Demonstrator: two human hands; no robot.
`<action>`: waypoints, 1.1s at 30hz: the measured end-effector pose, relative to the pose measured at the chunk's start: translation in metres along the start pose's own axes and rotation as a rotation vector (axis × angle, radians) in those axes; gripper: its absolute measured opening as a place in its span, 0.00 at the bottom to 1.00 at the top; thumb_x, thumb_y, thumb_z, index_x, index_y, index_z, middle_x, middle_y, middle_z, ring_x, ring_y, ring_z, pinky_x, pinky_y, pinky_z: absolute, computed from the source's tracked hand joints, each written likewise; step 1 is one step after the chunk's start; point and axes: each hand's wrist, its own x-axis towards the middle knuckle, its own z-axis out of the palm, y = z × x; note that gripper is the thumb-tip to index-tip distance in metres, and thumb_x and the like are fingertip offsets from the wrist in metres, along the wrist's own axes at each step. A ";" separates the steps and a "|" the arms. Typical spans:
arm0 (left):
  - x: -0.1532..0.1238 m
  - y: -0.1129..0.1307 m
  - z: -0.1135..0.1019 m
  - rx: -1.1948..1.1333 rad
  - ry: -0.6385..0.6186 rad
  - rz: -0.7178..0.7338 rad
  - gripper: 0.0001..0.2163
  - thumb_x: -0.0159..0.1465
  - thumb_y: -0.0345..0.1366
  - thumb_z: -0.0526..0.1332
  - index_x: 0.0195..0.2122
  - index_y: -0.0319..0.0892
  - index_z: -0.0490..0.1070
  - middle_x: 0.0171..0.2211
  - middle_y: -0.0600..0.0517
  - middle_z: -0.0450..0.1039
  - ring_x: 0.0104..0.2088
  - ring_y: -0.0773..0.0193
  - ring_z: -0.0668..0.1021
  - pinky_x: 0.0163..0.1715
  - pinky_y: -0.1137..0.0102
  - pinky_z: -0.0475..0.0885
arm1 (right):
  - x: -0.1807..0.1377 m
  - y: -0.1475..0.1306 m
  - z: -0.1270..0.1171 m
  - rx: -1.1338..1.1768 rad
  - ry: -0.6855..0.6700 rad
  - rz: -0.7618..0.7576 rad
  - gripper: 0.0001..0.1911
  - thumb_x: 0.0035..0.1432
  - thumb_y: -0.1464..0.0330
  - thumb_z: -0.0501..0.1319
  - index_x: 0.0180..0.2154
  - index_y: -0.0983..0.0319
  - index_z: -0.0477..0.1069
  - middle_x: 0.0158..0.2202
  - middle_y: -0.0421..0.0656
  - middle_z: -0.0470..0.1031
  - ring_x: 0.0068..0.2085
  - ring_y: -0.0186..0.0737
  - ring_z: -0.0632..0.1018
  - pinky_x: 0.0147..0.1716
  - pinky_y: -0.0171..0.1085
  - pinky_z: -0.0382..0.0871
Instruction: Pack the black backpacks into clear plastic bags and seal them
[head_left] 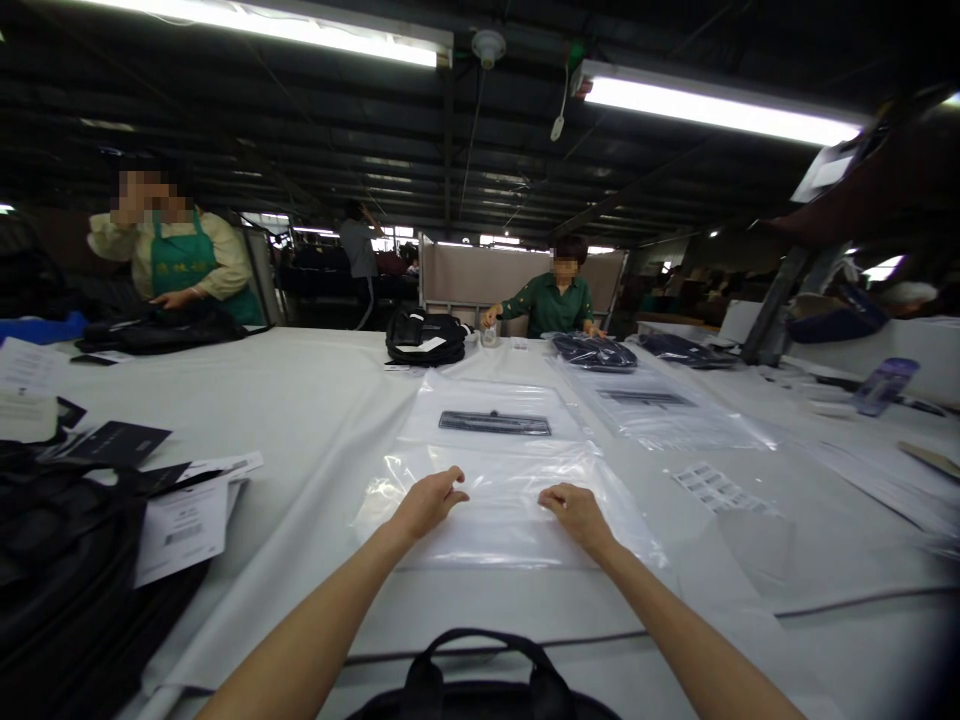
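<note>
A stack of clear plastic bags lies flat on the white-covered table before me, with a dark printed panel on its far part. Over the left side of the top bag is my left hand, its thumb and forefinger apart with a small gap between them. Across from it, my right hand has its fingertips pinched together on the bag's plastic. A black bag with a loop handle stands close to my body at the bottom edge, touched by neither hand.
Black bags with paper tags are heaped at the left. Farther off are a black backpack, a plastic-wrapped bag and another clear bag. A label sheet lies right. Two people are across the table.
</note>
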 end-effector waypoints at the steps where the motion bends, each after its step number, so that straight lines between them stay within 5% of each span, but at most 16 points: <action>1: -0.002 -0.001 0.000 0.012 -0.008 0.012 0.07 0.65 0.39 0.54 0.37 0.45 0.68 0.33 0.53 0.73 0.36 0.62 0.74 0.36 0.71 0.65 | 0.000 -0.001 -0.001 0.007 0.014 0.004 0.13 0.58 0.64 0.52 0.31 0.59 0.74 0.33 0.43 0.78 0.36 0.43 0.76 0.40 0.39 0.67; 5: -0.004 -0.006 0.001 0.073 -0.033 0.008 0.09 0.64 0.38 0.55 0.28 0.43 0.69 0.34 0.51 0.73 0.39 0.60 0.74 0.39 0.71 0.65 | -0.002 -0.006 -0.004 0.007 0.061 -0.017 0.15 0.61 0.63 0.49 0.35 0.59 0.73 0.34 0.42 0.78 0.35 0.41 0.77 0.38 0.37 0.68; 13: 0.003 -0.009 -0.007 0.181 0.070 -0.193 0.14 0.68 0.46 0.45 0.38 0.44 0.64 0.28 0.50 0.73 0.32 0.58 0.76 0.29 0.72 0.62 | -0.002 -0.012 -0.008 -0.187 0.164 -0.068 0.21 0.63 0.54 0.46 0.34 0.60 0.70 0.27 0.44 0.74 0.30 0.41 0.75 0.31 0.36 0.61; 17: 0.004 -0.017 -0.021 0.148 0.033 -0.124 0.15 0.60 0.51 0.58 0.37 0.46 0.64 0.33 0.52 0.73 0.37 0.58 0.75 0.33 0.72 0.62 | -0.001 0.003 -0.021 -0.283 0.077 -0.179 0.23 0.56 0.47 0.53 0.29 0.60 0.69 0.26 0.44 0.71 0.29 0.40 0.73 0.29 0.35 0.58; 21: -0.005 -0.041 -0.041 0.040 0.026 -0.150 0.11 0.56 0.42 0.65 0.30 0.44 0.65 0.34 0.52 0.71 0.41 0.57 0.73 0.37 0.71 0.62 | -0.006 0.022 -0.041 -0.307 0.034 -0.207 0.22 0.59 0.50 0.51 0.25 0.60 0.68 0.26 0.44 0.70 0.28 0.39 0.70 0.28 0.35 0.57; 26: -0.026 -0.065 -0.061 -0.233 0.198 -0.380 0.05 0.61 0.31 0.57 0.27 0.42 0.63 0.33 0.51 0.68 0.42 0.57 0.72 0.38 0.68 0.65 | -0.020 0.027 -0.064 -0.253 0.157 -0.076 0.18 0.62 0.59 0.50 0.25 0.60 0.68 0.27 0.47 0.69 0.31 0.41 0.70 0.30 0.37 0.57; 30: -0.036 -0.068 -0.064 -0.645 0.267 -0.627 0.06 0.61 0.32 0.58 0.27 0.39 0.64 0.23 0.54 0.65 0.29 0.62 0.75 0.29 0.70 0.70 | -0.032 0.024 -0.073 -0.009 0.261 0.176 0.12 0.53 0.60 0.60 0.23 0.59 0.71 0.26 0.46 0.72 0.32 0.43 0.72 0.30 0.37 0.59; 33: -0.035 -0.069 -0.065 -1.022 0.324 -0.762 0.06 0.63 0.34 0.58 0.33 0.36 0.66 0.24 0.54 0.68 0.25 0.68 0.74 0.26 0.72 0.72 | -0.040 0.026 -0.075 0.249 0.269 0.406 0.09 0.45 0.61 0.66 0.24 0.61 0.75 0.23 0.45 0.74 0.30 0.43 0.74 0.25 0.36 0.61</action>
